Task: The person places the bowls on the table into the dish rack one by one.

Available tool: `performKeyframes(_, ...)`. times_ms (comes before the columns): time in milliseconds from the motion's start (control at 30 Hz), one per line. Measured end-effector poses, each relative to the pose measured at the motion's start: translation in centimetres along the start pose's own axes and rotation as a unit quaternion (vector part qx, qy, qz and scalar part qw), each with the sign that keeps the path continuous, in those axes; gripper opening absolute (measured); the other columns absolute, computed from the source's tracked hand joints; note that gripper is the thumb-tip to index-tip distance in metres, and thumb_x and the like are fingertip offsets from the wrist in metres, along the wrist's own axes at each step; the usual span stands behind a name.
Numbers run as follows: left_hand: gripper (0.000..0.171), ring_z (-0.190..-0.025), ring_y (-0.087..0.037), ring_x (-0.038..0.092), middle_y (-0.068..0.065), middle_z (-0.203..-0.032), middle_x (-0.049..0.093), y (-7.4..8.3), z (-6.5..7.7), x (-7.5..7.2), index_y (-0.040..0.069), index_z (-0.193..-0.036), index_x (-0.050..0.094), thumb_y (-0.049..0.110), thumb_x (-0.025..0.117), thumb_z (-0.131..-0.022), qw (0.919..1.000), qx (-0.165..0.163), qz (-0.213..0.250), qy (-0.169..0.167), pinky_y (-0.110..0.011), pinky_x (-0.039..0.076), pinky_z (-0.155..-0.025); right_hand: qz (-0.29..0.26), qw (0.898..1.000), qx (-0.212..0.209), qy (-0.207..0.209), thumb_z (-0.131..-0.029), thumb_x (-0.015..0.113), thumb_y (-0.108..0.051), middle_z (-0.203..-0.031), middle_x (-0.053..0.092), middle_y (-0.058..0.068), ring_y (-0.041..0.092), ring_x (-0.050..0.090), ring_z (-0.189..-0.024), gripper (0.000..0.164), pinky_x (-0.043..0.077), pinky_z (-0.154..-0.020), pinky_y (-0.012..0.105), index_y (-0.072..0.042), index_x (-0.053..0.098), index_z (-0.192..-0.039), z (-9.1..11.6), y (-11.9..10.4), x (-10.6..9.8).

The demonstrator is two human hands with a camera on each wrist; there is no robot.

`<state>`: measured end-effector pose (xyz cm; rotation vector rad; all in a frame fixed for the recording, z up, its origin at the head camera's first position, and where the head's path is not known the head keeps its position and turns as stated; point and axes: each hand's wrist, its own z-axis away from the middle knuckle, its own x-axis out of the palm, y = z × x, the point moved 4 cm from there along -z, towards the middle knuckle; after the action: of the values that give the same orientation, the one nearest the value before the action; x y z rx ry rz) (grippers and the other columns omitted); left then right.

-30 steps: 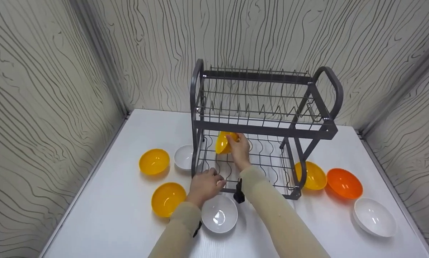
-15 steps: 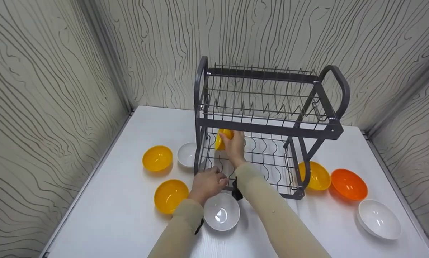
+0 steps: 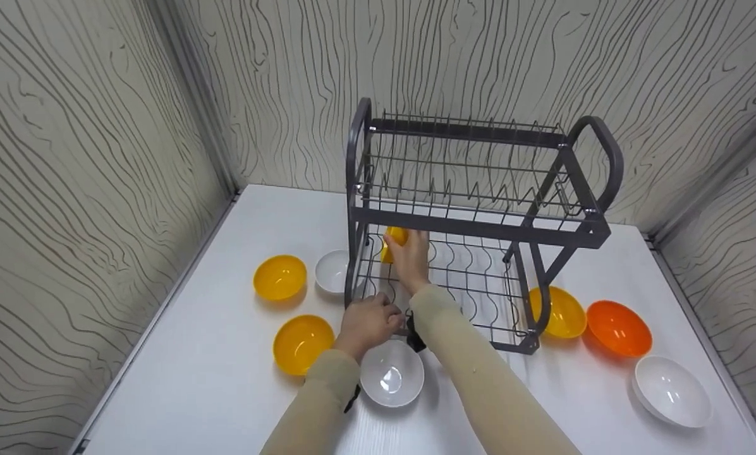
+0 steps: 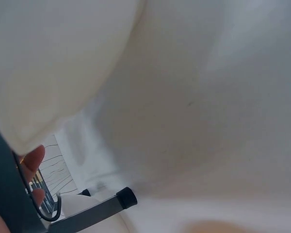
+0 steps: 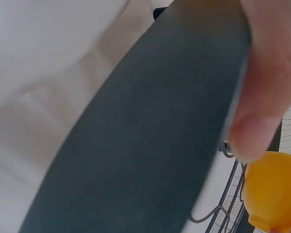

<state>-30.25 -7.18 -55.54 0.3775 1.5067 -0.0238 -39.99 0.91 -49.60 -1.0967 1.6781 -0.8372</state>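
Observation:
My right hand [image 3: 411, 256] reaches under the upper tier of the dark metal dish rack [image 3: 479, 226] and holds a small yellow bowl [image 3: 389, 249] on its side. The bowl is at the left of the lower wire tier, partly hidden by the fingers; I cannot tell if it touches the wires. In the right wrist view, the yellow bowl [image 5: 274, 189] shows at the lower right beyond a dark rack bar [image 5: 150, 126]. My left hand [image 3: 370, 322] grips the rack's lower front bar near the left corner. Fingers [image 4: 34, 162] show past the bar in the left wrist view.
A white bowl [image 3: 392, 374] stands before the rack. Left are two yellow bowls [image 3: 280, 278] and a white bowl [image 3: 332, 272]. Right are a yellow bowl [image 3: 561, 314], an orange bowl [image 3: 619, 330] and a white bowl [image 3: 672, 393]. Patterned walls [image 3: 277, 95] enclose the table.
My right hand has carried the yellow bowl a little back and left, deeper under the upper tier, and turned it more edge-on. The left hand stays on the rack. The head view has shifted slightly.

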Motion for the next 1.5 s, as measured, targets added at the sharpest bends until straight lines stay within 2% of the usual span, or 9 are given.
performKeyframes(133,0.039,-0.095,-0.015,0.052,0.004,-0.11,0.057,0.0,0.0,0.1,0.032,-0.113,0.065,0.047,0.035,-0.092,1.0,-0.002,-0.006,-0.004,-0.038,0.044,-0.091,0.028,1.0,-0.008,-0.008,-0.087,0.062,-0.023,-0.127,0.043,0.006,0.016,0.049,-0.112,0.047,0.049,-0.091,0.029,-0.02,0.047,-0.132,-0.2,0.2,0.4)
performKeyframes(367,0.04,-0.093,-0.015,0.052,0.004,-0.109,0.058,0.1,0.0,0.0,0.032,-0.113,0.065,0.046,0.034,-0.092,0.9997,0.008,-0.022,0.002,-0.037,0.045,-0.088,0.035,0.999,0.028,-0.023,-0.088,0.062,-0.028,-0.124,0.044,0.009,0.018,0.052,-0.106,0.05,0.052,-0.086,0.03,-0.018,0.045,-0.134,-0.6,0.1,0.6)
performKeyframes(600,0.039,-0.087,-0.014,0.052,0.003,-0.104,0.057,0.0,0.0,-0.1,0.033,-0.11,0.066,0.045,0.034,-0.092,0.9994,0.016,-0.031,0.004,-0.033,0.047,-0.08,0.02,0.999,0.011,-0.025,-0.086,0.065,-0.018,-0.122,0.047,0.01,0.02,0.053,-0.107,0.051,0.05,-0.089,0.032,-0.015,0.044,-0.133,-1.1,-0.2,0.6)
performKeyframes(1000,0.038,-0.088,-0.014,0.049,0.005,-0.105,0.055,0.0,-0.2,0.0,0.033,-0.112,0.065,0.047,0.036,-0.092,0.9999,0.002,-0.01,-0.014,-0.035,0.046,-0.083,-0.018,1.0,-0.011,-0.018,-0.085,0.065,-0.012,-0.124,0.049,0.006,0.017,0.051,-0.113,0.054,0.047,-0.095,0.033,-0.015,0.043,-0.133,-1.2,0.0,0.8)
performKeyframes(1267,0.037,-0.089,-0.014,0.048,0.005,-0.106,0.055,-0.1,-0.1,0.2,0.033,-0.112,0.065,0.045,0.037,-0.092,0.9996,-0.002,0.001,-0.028,-0.037,0.044,-0.085,-0.008,1.0,-0.005,-0.025,-0.086,0.064,-0.012,-0.132,0.042,0.007,0.019,0.046,-0.12,0.056,0.042,-0.102,0.034,-0.015,0.04,-0.137,-1.0,0.3,0.9)
performKeyframes(1500,0.039,-0.091,-0.014,0.052,0.004,-0.106,0.057,-0.1,-0.2,0.1,0.032,-0.111,0.066,0.047,0.035,-0.092,0.9999,0.005,-0.009,-0.009,-0.036,0.046,-0.084,0.0,0.999,-0.022,-0.037,-0.084,0.065,-0.009,-0.134,0.04,0.007,0.02,0.044,-0.123,0.067,0.039,-0.104,0.034,-0.016,0.031,-0.141,-1.1,0.2,0.9)
